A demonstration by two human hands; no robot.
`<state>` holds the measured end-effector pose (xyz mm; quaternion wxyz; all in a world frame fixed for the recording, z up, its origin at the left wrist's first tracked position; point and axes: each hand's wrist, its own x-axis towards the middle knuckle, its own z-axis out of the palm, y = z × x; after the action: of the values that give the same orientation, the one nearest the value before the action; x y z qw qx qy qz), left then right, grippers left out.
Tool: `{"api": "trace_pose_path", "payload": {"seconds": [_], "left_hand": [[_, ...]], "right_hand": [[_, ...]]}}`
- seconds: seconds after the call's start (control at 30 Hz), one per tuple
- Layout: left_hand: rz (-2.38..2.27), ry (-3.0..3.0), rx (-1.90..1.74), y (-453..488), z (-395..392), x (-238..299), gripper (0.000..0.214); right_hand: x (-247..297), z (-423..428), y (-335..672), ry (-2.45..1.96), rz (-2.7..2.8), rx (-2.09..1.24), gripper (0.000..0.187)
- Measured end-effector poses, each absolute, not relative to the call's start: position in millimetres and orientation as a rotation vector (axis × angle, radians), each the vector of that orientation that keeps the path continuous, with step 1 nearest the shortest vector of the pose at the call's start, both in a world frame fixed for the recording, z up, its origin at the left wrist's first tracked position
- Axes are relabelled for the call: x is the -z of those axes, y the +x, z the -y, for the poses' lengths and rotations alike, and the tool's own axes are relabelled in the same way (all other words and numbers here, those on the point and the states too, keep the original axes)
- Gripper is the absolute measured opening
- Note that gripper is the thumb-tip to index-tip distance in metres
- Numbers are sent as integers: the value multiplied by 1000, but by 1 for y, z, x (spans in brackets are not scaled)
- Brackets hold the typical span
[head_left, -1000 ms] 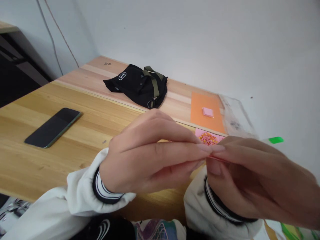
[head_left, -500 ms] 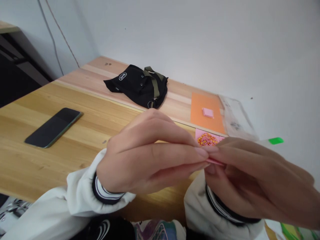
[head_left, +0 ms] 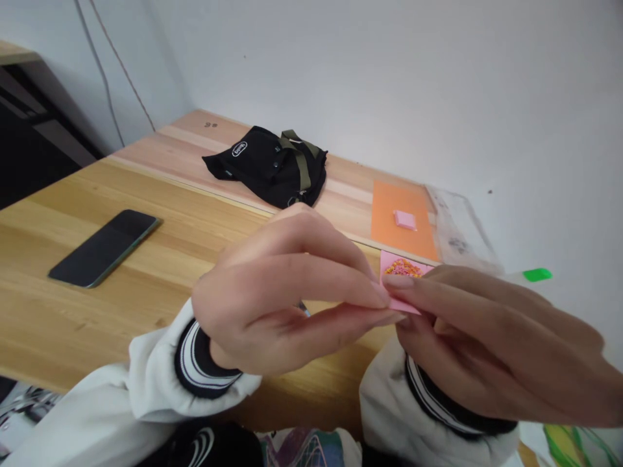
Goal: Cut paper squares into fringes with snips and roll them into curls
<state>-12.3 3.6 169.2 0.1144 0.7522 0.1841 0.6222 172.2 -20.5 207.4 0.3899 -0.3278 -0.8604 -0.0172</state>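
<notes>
"Fingers (head_left: 335, 285) of the left hand (head_left: 263, 311), what state?"

"Pressed together. Thumb and forefinger pinch one edge of a small pink paper piece (head_left: 407, 306); the other fingers are curled beneath."

"And the right hand (head_left: 501, 350)?"

"Its fingers (head_left: 438, 292) are likewise closed on that paper from the opposite side, forefinger on top. Fingertips of both hands meet, touching."

"Where does the paper lie?"

"Between the two sets of fingertips, held above the near edge of the wooden table (head_left: 170, 259), nearly flat. Most of it is hidden by the fingers."

"Surface?"

"A dark phone (head_left: 104, 248) lies face up to the left, well apart from the hands. A black bag (head_left: 272, 167) sits near the wall. An orange sheet (head_left: 389, 230) carries a small pink block (head_left: 405, 220); just beside it are a clear plastic bag (head_left: 457, 227) and a pink sheet with an orange speckled patch (head_left: 403, 266)."

"Room?"

"A plain white wall (head_left: 389, 78), with thin cables (head_left: 111, 65) running down it at left."
</notes>
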Motion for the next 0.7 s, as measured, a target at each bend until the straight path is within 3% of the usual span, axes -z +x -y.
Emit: {"api": "trace_pose_path", "payload": {"seconds": [0.27,0.47,0.7], "left_hand": [[-564,1988,-1858,-5,-2,-164,13],[-647,1939,-1828,-4,-2,-163,18],[-662,1797,-1648,-7,-1,-166,7]], "right_hand": [[-200,19,168,-761,2177,152,13],[-186,20,155,-859,1839,-116,20],[-172,20,150,-935,1577,-413,8]]}}
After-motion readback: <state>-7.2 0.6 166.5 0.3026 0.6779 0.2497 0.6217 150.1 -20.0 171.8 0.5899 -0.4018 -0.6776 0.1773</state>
